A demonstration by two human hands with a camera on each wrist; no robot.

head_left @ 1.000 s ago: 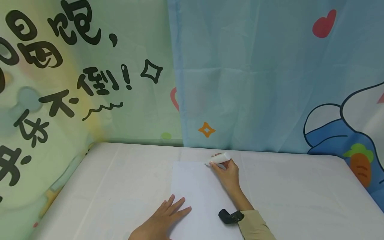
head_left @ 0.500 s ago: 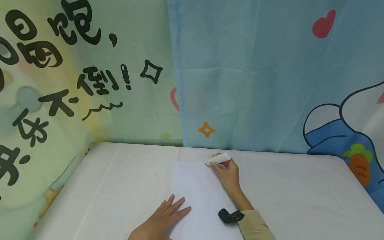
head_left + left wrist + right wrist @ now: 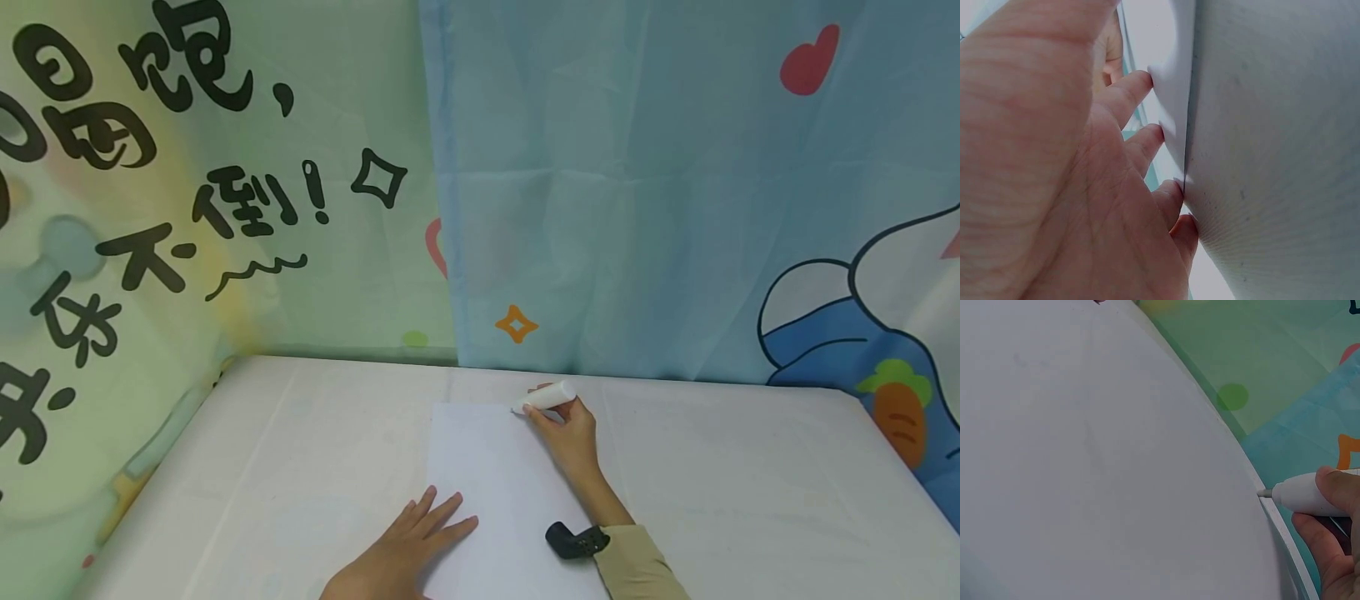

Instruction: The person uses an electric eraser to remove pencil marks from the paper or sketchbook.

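Note:
A sheet of white paper (image 3: 495, 467) lies on the white-covered table. Between the thumb and fingers of my right hand (image 3: 576, 442) is a white correction pen (image 3: 553, 397), tilted at the paper's far right corner. Its metal tip (image 3: 1265, 494) meets the far edge of the sheet in the right wrist view. My left hand (image 3: 408, 542) rests with spread fingers over the paper's left edge, near its front. Seen from the left wrist, those fingertips (image 3: 1161, 134) touch the sheet beside its raised-looking edge. No mark shows clearly on the paper.
The white tablecloth (image 3: 750, 492) stretches to both sides of the paper. Printed fabric hangings (image 3: 637, 208) stand along the table's back and left. A black wrist camera (image 3: 573, 542) sits over the paper's right side, by a tan sleeve (image 3: 637, 567).

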